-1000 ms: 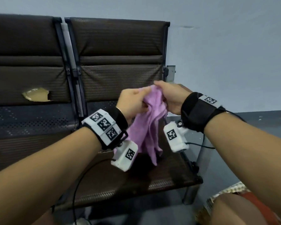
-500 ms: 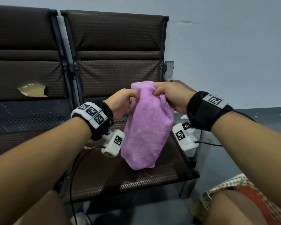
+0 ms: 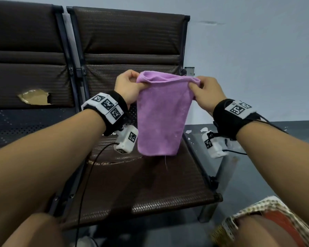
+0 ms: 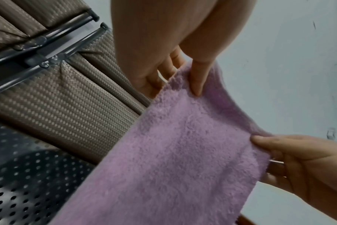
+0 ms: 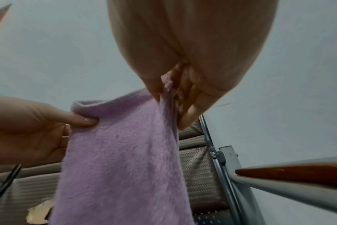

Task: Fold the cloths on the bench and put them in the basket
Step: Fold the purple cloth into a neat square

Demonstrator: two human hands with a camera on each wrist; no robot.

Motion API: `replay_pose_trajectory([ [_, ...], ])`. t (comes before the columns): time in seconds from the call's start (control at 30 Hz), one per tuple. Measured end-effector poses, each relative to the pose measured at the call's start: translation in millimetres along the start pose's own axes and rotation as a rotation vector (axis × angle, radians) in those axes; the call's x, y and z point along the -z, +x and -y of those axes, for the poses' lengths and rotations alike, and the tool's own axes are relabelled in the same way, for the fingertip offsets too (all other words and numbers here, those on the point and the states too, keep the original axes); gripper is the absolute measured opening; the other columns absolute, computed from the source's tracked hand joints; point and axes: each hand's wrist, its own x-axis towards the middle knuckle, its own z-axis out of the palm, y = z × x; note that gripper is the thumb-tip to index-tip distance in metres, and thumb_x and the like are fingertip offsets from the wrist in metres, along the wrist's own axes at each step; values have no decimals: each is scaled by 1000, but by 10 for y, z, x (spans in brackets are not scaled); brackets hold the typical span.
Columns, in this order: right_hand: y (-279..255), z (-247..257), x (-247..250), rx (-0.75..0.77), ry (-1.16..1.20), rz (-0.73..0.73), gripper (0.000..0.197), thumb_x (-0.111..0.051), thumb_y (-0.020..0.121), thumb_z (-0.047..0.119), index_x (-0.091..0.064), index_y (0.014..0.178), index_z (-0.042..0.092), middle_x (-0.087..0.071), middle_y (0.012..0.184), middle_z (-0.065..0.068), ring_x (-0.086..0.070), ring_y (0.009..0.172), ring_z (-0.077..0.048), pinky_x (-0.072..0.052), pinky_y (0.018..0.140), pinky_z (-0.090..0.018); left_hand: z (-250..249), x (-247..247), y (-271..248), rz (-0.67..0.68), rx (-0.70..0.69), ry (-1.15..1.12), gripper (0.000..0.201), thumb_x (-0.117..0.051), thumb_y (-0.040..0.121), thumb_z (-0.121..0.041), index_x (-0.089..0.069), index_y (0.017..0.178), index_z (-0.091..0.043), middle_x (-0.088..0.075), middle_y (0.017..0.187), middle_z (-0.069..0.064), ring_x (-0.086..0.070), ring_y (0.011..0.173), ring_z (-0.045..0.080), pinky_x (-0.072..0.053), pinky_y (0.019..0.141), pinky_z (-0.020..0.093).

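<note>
Both hands up over the tabletop (image 3: 150, 193), cloth (image 3: 161, 118) hanging between them, clear of the seat. Left hand (image 3: 128, 90) pinches the top left corner, thumb in front and fingers behind; right hand (image 3: 206, 94) pinches the top right corner the same way. Neither grip is spread, both are pinching cloth. Left wrist view shows the thumb (image 4: 197, 79) pressed on the fuzzy face near the edge; right wrist view shows the corner bunched between thumb and fingers (image 5: 190, 106). Top edge looks doubled, two layers showing at the rim, so it seems already folded once and hanging as a narrow panel; bottom hem hangs free, a loose thread dangling. Step in hand, as I judge it: square up the panel before the next fold. To do it well, keep both pinches right at the corners with both layers caught, pull the top edge taut and level, let the weight drop the wrinkles out, then lower the bottom hem to the seat first and lay it flat, or bring the corners together for a clean halving. Risk: the inner layer slipping out of the right pinch, since it is bunched there. Basket (image 3: 268, 225) probably the woven thing at lower right, near the seat; can't tell for sure.
</note>
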Motion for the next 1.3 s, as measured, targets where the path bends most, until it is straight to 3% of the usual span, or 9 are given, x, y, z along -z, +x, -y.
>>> replay_pose_trajectory([
  [0.17, -189, -183, -130, 73, -41, 162, 24, -47, 100, 35, -65, 105, 20, -68, 95, -1, -65, 91, -23, -55, 81, -37, 355, 223, -182, 216, 81, 66, 33, -80, 72, 5, -70, 95, -16, -72, 87, -3, -65, 78, 8, -54, 70, 20],
  [0.3, -637, -576, -388, 46, -235, 455, 11, -53, 100, 24, -57, 89, 25, -63, 80, 5, -60, 76, -17, -46, 72, -31, 978, 329, -654, 459, 162, 452, 12, -75, 82, -3, -74, 93, -5, -68, 82, 4, -59, 76, 13, -48, 72, 27],
  [0.5, -1193, -1094, -701, -529, 138, 1030, 21, -53, 101, 8, -64, 113, -6, -65, 79, -9, -66, 68, -16, -59, 68, -30, 1543, 397, -1210, 1091, 673, 411, 13, -63, 92, 0, -63, 103, -7, -64, 99, 13, -62, 87, 22, -54, 85, 36],
  [0.67, -1107, -1212, -883, -687, 229, 877, 23, -53, 102, 9, -62, 121, 0, -60, 89, -11, -59, 68, -16, -55, 58, -26, 1648, 294, -1078, 862, 777, 335, 35, -65, 73, -6, -65, 107, -11, -57, 92, 14, -55, 82, 25, -52, 65, 26],
  [0.8, -907, -1344, -1144, -667, 301, 535, 26, -49, 90, -6, -61, 111, 4, -56, 94, -13, -54, 84, -23, -51, 70, -31, 1887, 172, -804, 484, 640, 279, 14, -57, 84, 2, -63, 91, -9, -50, 78, 13, -48, 58, 19, -33, 47, 19],
  [0.93, -737, -1474, -1390, -526, 173, 335, 48, -53, 84, -7, -59, 130, 5, -71, 98, -8, -65, 83, -21, -55, 77, -38, 2185, 117, -625, 323, 505, 429, 16, -59, 91, -2, -67, 104, -2, -70, 105, 19, -62, 87, 24, -56, 79, 38],
  [1.07, -719, -1521, -1507, -328, -137, 383, 53, -60, 92, 13, -47, 144, 11, -63, 131, -11, -62, 116, -25, -47, 106, -39, 2239, 35, -656, 302, 427, 574, 60, -73, 85, -26, -47, 138, -15, -56, 132, 10, -58, 116, 24, -49, 101, 37],
  [1.2, -866, -1420, -1391, 36, -349, 571, 28, -68, 89, 28, -71, 116, 21, -69, 111, 4, -64, 97, -12, -50, 99, -34, 2162, 113, -951, 501, 248, 665, 39, -81, 72, -40, -61, 102, -26, -63, 108, -3, -63, 100, 21, -52, 86, 34],
  [1.3, -1032, -1425, -1276, 59, -471, 879, 59, -73, 83, 51, -63, 134, 23, -65, 132, 4, -61, 118, -15, -42, 109, -30, 2197, 209, -1240, 791, 208, 750, 60, -89, 64, -43, -62, 115, -27, -60, 115, -6, -56, 112, 14, -45, 100, 29],
])
